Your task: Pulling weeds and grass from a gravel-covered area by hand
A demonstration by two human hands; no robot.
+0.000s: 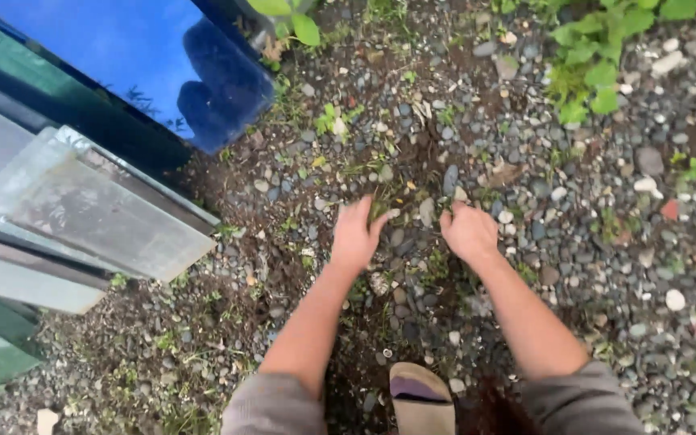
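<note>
Gripping grass tuft [379, 206], blades upright | left hand [355, 236] fingers pinching it | right hand [469, 232] fisted on gravel [606, 242]

Position: the one camera is sitting on the person's head, above the crouched body.
Direction: it is looking steeply down and forward at the gravel ground [606, 242].
Nearness: both forearms are reaching out from the bottom edge, within arm's length.
Overlap: only this single view is showing.
</note>
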